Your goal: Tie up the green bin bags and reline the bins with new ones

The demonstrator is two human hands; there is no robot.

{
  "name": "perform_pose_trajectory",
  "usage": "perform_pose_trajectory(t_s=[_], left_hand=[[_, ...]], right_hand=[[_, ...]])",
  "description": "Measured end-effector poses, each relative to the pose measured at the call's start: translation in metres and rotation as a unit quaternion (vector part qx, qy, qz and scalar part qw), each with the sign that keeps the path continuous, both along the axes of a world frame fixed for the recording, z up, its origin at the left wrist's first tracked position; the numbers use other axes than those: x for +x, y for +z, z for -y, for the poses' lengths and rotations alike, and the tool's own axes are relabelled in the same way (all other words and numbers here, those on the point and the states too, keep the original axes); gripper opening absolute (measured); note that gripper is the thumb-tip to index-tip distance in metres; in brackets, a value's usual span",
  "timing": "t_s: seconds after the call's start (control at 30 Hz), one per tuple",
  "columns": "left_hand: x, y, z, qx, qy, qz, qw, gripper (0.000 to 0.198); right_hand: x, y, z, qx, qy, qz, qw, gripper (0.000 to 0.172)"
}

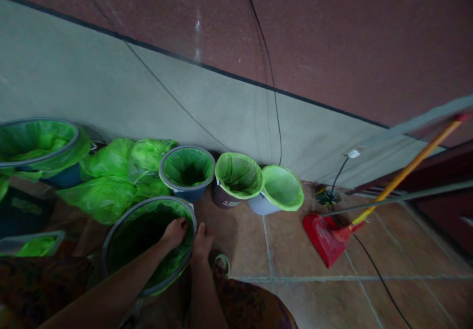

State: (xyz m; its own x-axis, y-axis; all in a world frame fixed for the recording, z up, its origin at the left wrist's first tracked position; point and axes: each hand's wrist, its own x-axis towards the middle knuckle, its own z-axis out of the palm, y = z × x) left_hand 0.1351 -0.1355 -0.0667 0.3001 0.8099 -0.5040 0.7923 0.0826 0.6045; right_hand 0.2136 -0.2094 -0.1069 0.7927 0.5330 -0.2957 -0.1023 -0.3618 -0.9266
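A round bin [111, 240] lined with a green plastic bag stands on the tiled floor just in front of me. My left hand [174, 232] reaches over its right rim, fingers curled down onto the green liner inside. My right hand [202, 242] rests on the outside of the same rim, fingers closed against the liner's edge. What the fingertips pinch is partly hidden by the rim.
Three smaller green-lined bins [187, 167] [238, 175] [281, 187] stand along the wall, with a loose green bag [111, 181] and a larger lined bin [37, 142] to the left. A red dustpan [325, 235] with a yellow handle [410, 166] lies right. A black cable [373, 265] crosses the tiles.
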Motion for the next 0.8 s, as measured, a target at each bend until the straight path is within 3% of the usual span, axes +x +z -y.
perform_pose_trajectory(t_s=[0.2,0.4,0.57,0.7,0.8], left_hand=[[-0.004,0.007,-0.001,0.004,-0.015,0.01,1.0,0.029],[-0.01,0.025,-0.008,0.035,-0.002,-0.006,0.999,0.027],[-0.019,0.039,-0.015,0.058,0.012,-0.016,0.998,0.025],[-0.045,0.053,-0.021,0.098,0.013,-0.051,0.994,0.025],[-0.083,0.065,-0.024,0.172,0.072,-0.118,0.975,0.034]], right_hand=[[-0.009,0.021,0.006,-0.008,0.049,0.058,0.997,0.03],[-0.012,0.009,0.012,-0.004,0.062,0.057,0.996,0.035],[-0.014,0.003,0.012,0.018,0.034,0.067,0.997,0.035],[-0.017,0.005,0.01,0.037,0.021,0.069,0.997,0.036],[-0.015,0.004,0.009,0.023,0.036,0.04,0.998,0.03]])
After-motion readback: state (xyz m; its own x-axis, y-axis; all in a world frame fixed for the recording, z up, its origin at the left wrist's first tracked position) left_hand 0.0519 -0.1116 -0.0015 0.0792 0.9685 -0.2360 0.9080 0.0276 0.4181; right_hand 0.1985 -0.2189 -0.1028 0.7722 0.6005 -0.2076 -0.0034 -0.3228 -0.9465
